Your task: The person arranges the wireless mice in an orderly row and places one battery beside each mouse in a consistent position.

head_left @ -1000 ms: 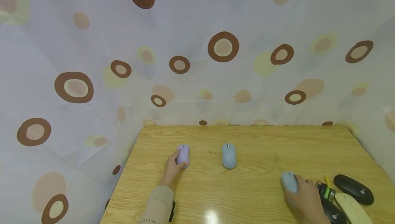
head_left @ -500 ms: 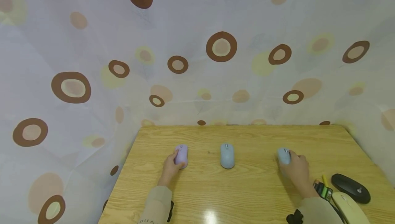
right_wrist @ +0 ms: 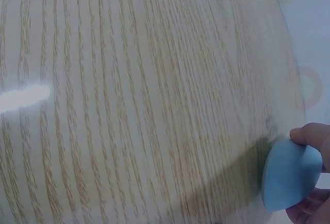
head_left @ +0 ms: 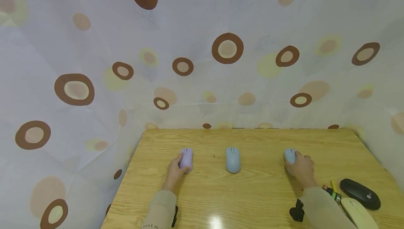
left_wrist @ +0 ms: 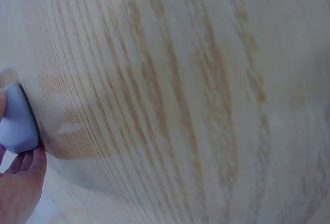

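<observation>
On the left of the wooden table, my left hand (head_left: 174, 172) grips a purple computer mouse (head_left: 187, 159) by its sides, thumb on the near right edge. The left wrist view shows that purple mouse (left_wrist: 18, 121) at its left edge, with fingers (left_wrist: 32, 163) curled against it. To the right, my right hand (head_left: 302, 169) holds a light blue mouse (head_left: 289, 156) and covers much of its right side. Fingers pinch this blue mouse (right_wrist: 291, 175) in the right wrist view. A second light blue mouse (head_left: 233, 160) lies between the hands, touched by neither.
At the right lie a black mouse (head_left: 360, 194) and a cream mouse (head_left: 359, 213). Several batteries (head_left: 337, 197) and a thin yellow item (head_left: 333, 185) sit beside them, partly behind my right sleeve. A dotted curtain (head_left: 227, 81) hangs along the table's back and sides.
My right hand has carried its light blue mouse away from the items at the right, farther back on the table, level with the other two. My left hand stays on the purple mouse.
</observation>
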{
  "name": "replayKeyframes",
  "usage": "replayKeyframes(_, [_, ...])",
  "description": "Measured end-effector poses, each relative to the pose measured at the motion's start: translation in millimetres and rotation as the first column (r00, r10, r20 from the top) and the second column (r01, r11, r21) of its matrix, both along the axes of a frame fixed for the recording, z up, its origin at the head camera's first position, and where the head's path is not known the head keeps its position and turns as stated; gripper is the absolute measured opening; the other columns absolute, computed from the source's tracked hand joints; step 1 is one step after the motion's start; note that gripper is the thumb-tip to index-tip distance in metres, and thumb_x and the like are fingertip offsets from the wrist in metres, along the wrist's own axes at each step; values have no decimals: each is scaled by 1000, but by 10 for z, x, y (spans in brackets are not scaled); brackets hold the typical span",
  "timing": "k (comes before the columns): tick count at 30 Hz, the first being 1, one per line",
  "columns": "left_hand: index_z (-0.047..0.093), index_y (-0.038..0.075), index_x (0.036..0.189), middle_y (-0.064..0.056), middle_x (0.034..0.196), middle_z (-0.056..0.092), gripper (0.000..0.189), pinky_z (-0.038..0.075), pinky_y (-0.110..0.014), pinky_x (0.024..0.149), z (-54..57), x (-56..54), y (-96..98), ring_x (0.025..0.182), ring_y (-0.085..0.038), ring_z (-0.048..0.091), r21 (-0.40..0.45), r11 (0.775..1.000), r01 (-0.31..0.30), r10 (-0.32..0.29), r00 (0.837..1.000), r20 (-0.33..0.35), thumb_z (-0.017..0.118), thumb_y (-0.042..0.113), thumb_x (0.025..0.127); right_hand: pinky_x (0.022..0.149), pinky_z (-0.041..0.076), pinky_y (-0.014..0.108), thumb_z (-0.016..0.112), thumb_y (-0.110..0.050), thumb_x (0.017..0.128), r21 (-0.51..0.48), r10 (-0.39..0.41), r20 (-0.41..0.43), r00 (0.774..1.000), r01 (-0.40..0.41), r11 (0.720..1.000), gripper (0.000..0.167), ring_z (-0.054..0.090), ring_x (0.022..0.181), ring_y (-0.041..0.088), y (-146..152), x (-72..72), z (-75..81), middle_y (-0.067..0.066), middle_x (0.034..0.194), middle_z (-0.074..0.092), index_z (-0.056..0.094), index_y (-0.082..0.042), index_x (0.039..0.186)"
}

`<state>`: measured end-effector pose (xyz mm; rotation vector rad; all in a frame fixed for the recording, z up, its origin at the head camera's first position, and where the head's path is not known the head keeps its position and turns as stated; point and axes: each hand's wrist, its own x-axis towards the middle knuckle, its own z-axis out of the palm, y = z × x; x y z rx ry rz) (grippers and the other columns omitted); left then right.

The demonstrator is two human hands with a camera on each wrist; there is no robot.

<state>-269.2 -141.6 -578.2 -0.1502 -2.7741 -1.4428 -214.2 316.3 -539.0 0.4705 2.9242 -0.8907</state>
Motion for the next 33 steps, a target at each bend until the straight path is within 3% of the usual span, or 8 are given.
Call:
replayKeyframes(5, [40, -8, 133, -33, 127, 44, 64, 39, -49, 96, 125, 50, 30, 117, -46, 43, -48, 999, -3, 4, 1000, 8, 71, 6, 78, 78, 37, 61, 54, -19, 88, 2, 7, 13, 1000, -7, 1000, 67, 34, 102, 58, 3, -37, -43, 46, 114, 29, 22, 21, 132])
replayKeyframes(13, [41, -10, 130, -34, 126, 45, 65, 38, -50, 96, 62, 25, 19, 116, -46, 44, -45, 999, 10, -11, 1000, -24, 72, 3, 75, 76, 38, 61, 54, -18, 89, -2, 17, -9, 1000, -17, 1000, 64, 35, 100, 58, -31, -30, -55, 47, 111, 31, 24, 22, 129])
replayKeyframes(22, [40, -8, 132, -32, 128, 44, 64, 37, -49, 98, 90, 27, 16, 119, -45, 42, -27, 1000, 3, -3, 1000, 11, 70, 5, 78, 76, 36, 63, 53, -24, 90, -5, 22, -17, 1000, -22, 1000, 69, 32, 102, 59, -39, -15, -111, 47, 114, 28, 20, 20, 133])
replayKeyframes(33, [40, -8, 132, -32, 127, 44, 64, 37, -49, 97, 94, 46, 25, 118, -45, 43, -41, 999, 1, -1, 1000, 8, 70, 4, 77, 77, 34, 63, 54, -22, 90, -13, 10, -24, 1000, -11, 1000, 68, 31, 103, 59, -27, -18, -155, 46, 117, 25, 20, 18, 133])
